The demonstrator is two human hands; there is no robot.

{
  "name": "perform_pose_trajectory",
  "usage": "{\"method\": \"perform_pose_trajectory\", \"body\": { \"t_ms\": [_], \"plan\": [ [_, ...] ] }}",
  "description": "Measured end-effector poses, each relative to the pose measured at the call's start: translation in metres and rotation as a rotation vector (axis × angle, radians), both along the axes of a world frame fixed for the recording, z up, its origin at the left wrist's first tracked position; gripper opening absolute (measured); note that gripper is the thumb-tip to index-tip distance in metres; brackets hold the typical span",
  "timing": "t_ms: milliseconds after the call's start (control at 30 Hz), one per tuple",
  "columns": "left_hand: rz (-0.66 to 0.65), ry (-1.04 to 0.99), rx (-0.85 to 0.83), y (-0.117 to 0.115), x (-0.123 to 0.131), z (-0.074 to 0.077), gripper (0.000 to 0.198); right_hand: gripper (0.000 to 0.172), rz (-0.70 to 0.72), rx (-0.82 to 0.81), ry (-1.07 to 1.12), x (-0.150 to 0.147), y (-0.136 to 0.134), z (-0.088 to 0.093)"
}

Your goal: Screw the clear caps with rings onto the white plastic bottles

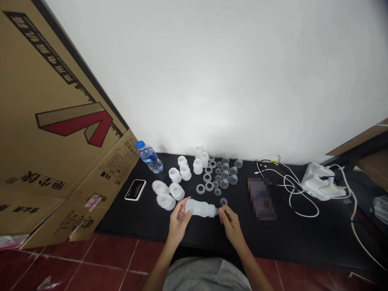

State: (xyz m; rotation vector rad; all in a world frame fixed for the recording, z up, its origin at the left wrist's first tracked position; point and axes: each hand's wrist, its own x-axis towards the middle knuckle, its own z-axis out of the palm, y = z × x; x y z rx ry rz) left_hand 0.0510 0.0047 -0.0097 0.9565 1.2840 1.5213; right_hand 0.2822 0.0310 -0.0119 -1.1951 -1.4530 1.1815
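Note:
My left hand (178, 221) grips the wide end of a translucent white plastic bottle (200, 208), which lies on its side above the black tabletop (142, 222). My right hand (232, 227) pinches at the bottle's narrow tip, and its fingertips hide whatever is there. Just beyond that hand lies a small clear plastic disc (223, 201). Several white silicone funnel-shaped parts (176, 191) stand left of the bottle. Several translucent rings (200, 188) and small clear cups (224, 184) lie farther back.
A water bottle with a blue cap (149, 157) and a small black-and-white device (135, 189) stand at the left, by a large cardboard sheet (60, 121). To the right are a blurred object (260, 198) and a white machine (321, 182) with white cables (303, 206).

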Motion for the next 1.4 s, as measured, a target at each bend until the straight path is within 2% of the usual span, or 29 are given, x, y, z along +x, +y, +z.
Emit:
{"method": "perform_pose_trajectory", "body": {
  "t_ms": [200,333,533,700,967,1100,1267,1400],
  "plan": [
    [-0.066,-0.030,-0.006,-0.002,0.001,0.003,0.054,0.057,-0.039,-0.033,-0.005,0.000,0.000,-0.012],
    [-0.050,-0.025,0.000,-0.002,0.000,0.001,0.053,0.058,-0.031,-0.011,-0.038,0.000,0.000,-0.011],
    [-0.043,-0.032,0.024,0.000,0.001,-0.003,0.049,0.036,0.044,0.065,-0.070,-0.001,-0.002,0.001],
    [-0.134,0.003,-0.015,-0.002,-0.001,-0.005,0.053,0.053,0.022,0.010,-0.074,0.001,-0.001,-0.002],
    [-0.212,0.014,0.027,-0.005,-0.004,-0.004,0.055,0.062,-0.013,-0.016,-0.038,0.001,0.001,-0.007],
    [-0.170,0.042,0.040,-0.003,-0.003,-0.001,0.058,0.054,0.034,0.022,-0.038,0.001,0.000,-0.005],
    [-0.092,0.124,-0.074,0.000,-0.002,0.003,0.055,0.029,0.044,0.062,-0.059,-0.001,-0.001,0.001],
    [-0.060,0.223,-0.104,0.001,-0.004,0.005,0.053,0.037,0.066,0.070,-0.055,-0.002,-0.001,0.001]
  ]
}}
